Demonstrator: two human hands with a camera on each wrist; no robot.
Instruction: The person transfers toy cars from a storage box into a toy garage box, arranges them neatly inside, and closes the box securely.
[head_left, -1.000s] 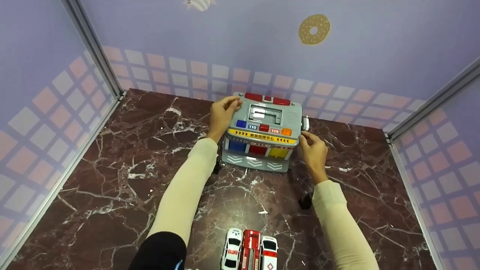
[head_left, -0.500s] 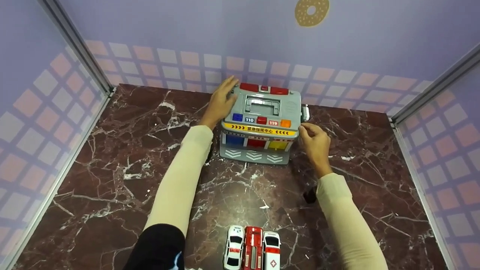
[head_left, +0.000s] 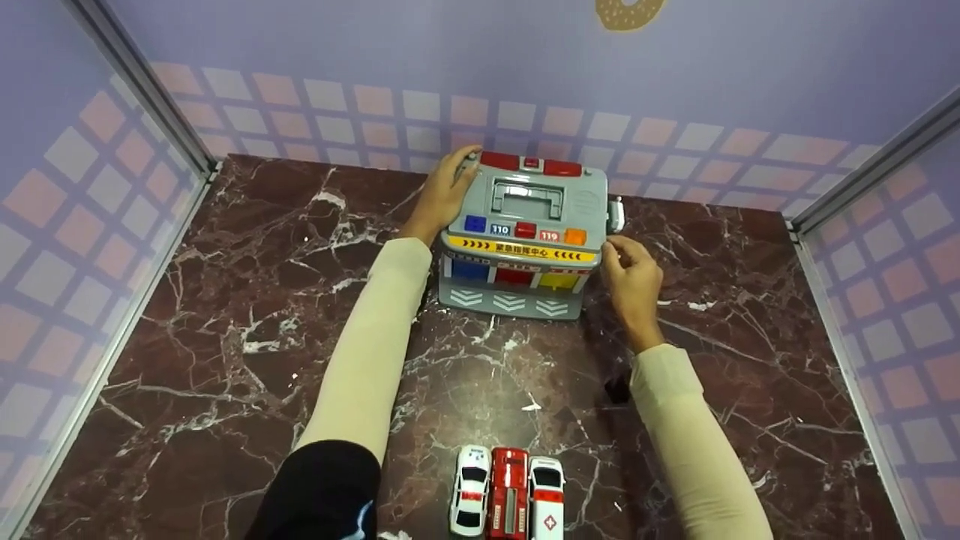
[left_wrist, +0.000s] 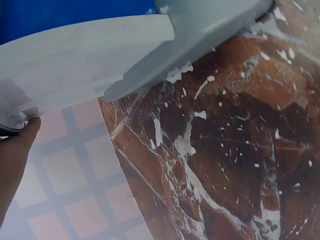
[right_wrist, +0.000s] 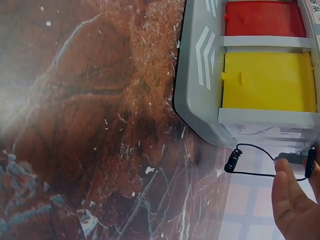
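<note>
Looks like the toy rescue station [head_left: 525,236] is being squared up at 12 o'clock on the marble tabletop [head_left: 225,315]. The left hand [head_left: 444,193] is laid flat, fingers straight, against its 9 o'clock side; the right hand [head_left: 634,281] is curled at the 3 o'clock edge, pinch unclear. Likely needed next: a firm two-sided hold. Counted: one station, three garage doors, three toy cars [head_left: 507,501] at 6 o'clock.

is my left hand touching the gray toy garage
Touching. The head view shows the left hand laid on the gray toy garage's far left corner, no gap.
</note>
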